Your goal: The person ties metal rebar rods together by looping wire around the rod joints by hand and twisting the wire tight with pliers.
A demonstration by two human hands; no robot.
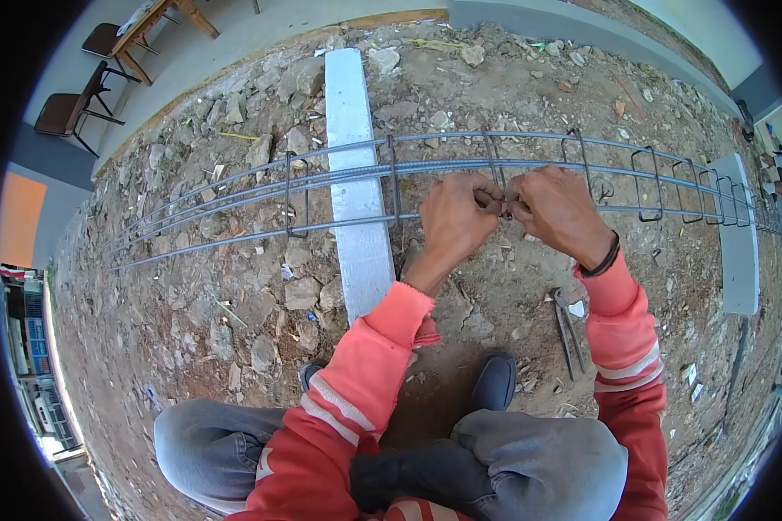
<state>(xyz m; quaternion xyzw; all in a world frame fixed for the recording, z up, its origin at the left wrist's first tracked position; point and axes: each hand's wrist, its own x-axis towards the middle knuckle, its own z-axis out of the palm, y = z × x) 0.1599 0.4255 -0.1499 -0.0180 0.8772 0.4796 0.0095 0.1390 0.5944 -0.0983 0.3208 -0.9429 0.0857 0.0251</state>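
My left hand (462, 213) and my right hand (558, 211) meet fingertip to fingertip at the near bar of a long rebar cage (356, 172). Both are closed in a pinch. Between them shows a small dark bit of tie wire, mostly covered by the fingers, where a stirrup (493, 156) crosses the bar. More square stirrups hang along the cage, one of them (391, 178) left of my left hand. Below my right wrist, a pair of pincers (567, 334) lies on the soil, its handles toward me.
A white block (356, 252) under the cage props it at left, and a grey-white board (735, 252) stands under it at right. Stones (302, 293) litter the ground. My shoe (493, 380) and bent knees are close below. Chairs (63, 113) and a wooden table stand far left.
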